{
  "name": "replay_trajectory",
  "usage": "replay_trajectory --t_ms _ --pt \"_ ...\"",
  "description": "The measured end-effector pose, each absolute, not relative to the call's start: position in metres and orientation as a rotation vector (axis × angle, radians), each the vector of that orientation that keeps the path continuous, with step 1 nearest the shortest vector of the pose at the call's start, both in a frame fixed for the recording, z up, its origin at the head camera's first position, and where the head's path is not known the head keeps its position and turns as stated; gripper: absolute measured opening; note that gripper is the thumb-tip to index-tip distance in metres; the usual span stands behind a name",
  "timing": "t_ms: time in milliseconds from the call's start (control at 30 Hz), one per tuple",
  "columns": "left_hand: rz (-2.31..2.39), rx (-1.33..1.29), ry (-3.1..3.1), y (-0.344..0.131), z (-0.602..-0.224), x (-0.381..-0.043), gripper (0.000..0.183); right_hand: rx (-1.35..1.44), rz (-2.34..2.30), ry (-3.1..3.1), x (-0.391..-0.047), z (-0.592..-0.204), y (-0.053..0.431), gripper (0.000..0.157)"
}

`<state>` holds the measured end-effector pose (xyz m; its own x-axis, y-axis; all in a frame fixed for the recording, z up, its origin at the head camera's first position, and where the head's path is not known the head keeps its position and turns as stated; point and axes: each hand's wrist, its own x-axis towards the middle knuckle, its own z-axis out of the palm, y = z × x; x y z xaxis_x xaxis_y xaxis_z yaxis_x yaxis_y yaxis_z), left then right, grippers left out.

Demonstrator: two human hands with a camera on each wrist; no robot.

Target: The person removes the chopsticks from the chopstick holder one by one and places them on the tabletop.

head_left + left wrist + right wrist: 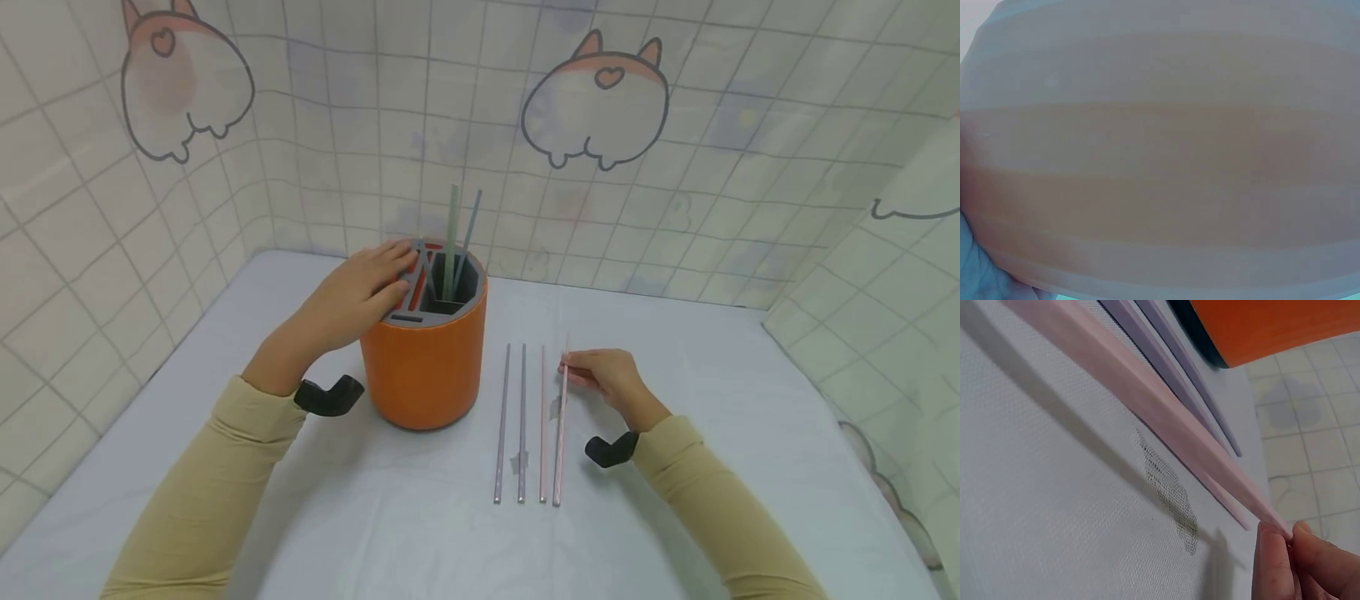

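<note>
- Nearest, two tan sleeves, the left sleeve [217,483] and the right sleeve [723,508], reach in over a white tablecloth [420,533]; a black piece sits at each wrist, the left black piece [330,397] beside the orange holder and the right black piece [611,450] above the cloth.
- Four chopsticks lie side by side to the right of the holder, thicker ends toward the person: the left purple chopstick [502,425], the right purple chopstick [522,425], the second pink chopstick [543,425] and, outermost, the held pink chopstick [561,433].
- The right hand [611,379] pinches the held pink chopstick near its narrow far end, between thumb and fingertips. The right wrist view shows that end raised, its shadow falling apart from it on the cloth; whether the thick end touches the cloth I cannot tell.
- The orange holder [423,375] stands upright, left of the chopsticks and apart from them, with a slotted grey insert [442,317] at its top.
- The left hand [352,292] rests on the holder's upper left side, fingers extended across the top and loosely spread. The left wrist view is mostly a blurred, pale banded surface.
- A green stick [452,242] and a blue stick [472,225] rise from the insert's open compartment, the blue one tilted right.
- Farthest, a grid-patterned wall covering [345,125] carries rounded animal drawings [596,108].
</note>
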<state>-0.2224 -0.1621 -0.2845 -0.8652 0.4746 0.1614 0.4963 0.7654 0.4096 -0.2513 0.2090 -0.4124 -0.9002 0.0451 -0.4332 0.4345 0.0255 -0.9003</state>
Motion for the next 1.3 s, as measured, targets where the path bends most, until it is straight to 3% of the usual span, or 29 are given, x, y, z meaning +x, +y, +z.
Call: replay_trajectory --t_ms 433,800,967,1300 --pt "-0.702 -0.800 -2.914 -0.160 -0.285 -0.222 0.055 0.330 -1.612 2.517 -0.258 -0.420 0.214 0.034" --pt "-0.695 -0.800 -2.903 -0.163 -0.285 -0.223 0.054 -0.191 -1.656 2.732 -0.245 -0.336 0.174 0.043" --pt "-0.700 -0.793 -2.882 -0.162 -0.284 -0.223 0.054 -0.363 -1.828 2.659 -0.239 -0.298 0.145 0.037" --pt "-0.692 -0.795 -2.916 -0.162 -0.283 -0.222 0.054 -0.625 -1.824 2.491 -0.233 -0.267 0.090 0.037"
